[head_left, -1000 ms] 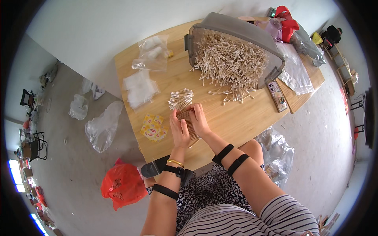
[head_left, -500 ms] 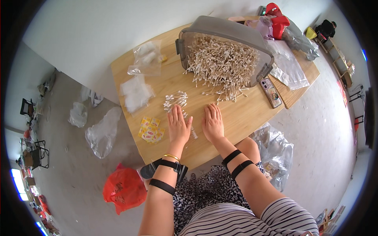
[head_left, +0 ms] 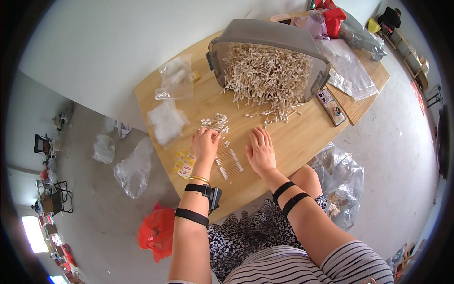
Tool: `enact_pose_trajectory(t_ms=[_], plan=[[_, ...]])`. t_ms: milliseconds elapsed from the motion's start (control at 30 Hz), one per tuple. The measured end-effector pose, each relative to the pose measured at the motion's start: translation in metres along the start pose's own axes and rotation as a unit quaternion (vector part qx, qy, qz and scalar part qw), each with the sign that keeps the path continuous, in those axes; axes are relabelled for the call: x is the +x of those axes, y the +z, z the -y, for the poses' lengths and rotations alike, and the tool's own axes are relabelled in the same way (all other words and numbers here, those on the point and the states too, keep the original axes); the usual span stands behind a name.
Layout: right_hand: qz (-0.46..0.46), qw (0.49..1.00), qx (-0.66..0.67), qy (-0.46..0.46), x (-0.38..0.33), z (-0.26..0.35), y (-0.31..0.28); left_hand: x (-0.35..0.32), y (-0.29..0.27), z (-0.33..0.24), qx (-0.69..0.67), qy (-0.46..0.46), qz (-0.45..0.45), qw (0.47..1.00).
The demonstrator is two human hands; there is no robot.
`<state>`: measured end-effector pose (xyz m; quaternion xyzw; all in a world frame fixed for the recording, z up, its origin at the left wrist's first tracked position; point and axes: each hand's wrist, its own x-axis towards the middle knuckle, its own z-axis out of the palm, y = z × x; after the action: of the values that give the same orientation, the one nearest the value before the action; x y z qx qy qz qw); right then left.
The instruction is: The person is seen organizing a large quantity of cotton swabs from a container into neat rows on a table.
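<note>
My left hand (head_left: 205, 145) is closed, its fingers curled down at the near edge of a small pile of cotton swabs (head_left: 215, 122). Whatever its fingertips pinch is hidden. Just right of that hand, a row of cotton swabs (head_left: 230, 163) lies side by side on the wooden table (head_left: 279, 142). Flat on the tabletop, right of the row, rests my right hand (head_left: 261, 150) with fingers stretched out and nothing in it. Yellow-and-white small packets (head_left: 183, 164) lie left of my left wrist, partly covered by it.
A grey plastic bin (head_left: 269, 35) lies tipped on its side, with a heap of cotton swabs (head_left: 267, 75) spilling out. Clear bags (head_left: 166, 122) lie at the table's left; a phone (head_left: 331, 108) lies right. A red bag (head_left: 157, 233) and clear plastic bags (head_left: 338, 177) are below.
My left hand has gone from lying flat over the swab row to curling at the pile, uncovering the row. My right hand stays flat on the table. The view has shifted slightly.
</note>
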<state>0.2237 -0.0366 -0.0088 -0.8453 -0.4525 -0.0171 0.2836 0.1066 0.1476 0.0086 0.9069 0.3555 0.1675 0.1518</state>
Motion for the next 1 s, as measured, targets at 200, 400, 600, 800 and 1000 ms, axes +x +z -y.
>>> enact_pose_trajectory(t_ms=[200, 400, 600, 800, 1000], plan=[[0.004, 1.0, -0.003, -0.001, -0.002, -0.002, -0.002, -0.002, -0.01, 0.004, -0.044, 0.062, 0.008, 0.997], [-0.004, 1.0, -0.007, -0.003, -0.002, -0.002, -0.001, -0.031, 0.008, -0.007, -0.075, 0.121, -0.008, 0.99], [0.003, 1.0, -0.014, -0.003, -0.001, -0.002, -0.003, -0.038, 0.022, -0.015, 0.116, 0.089, 0.086, 0.986], [-0.004, 1.0, -0.01, 0.0, -0.002, -0.001, 0.0, -0.028, 0.017, -0.023, 0.155, 0.051, 0.126, 0.978], [-0.005, 1.0, -0.006, 0.002, -0.003, -0.002, -0.002, -0.051, 0.011, -0.029, 0.134, 0.057, 0.145, 0.979]])
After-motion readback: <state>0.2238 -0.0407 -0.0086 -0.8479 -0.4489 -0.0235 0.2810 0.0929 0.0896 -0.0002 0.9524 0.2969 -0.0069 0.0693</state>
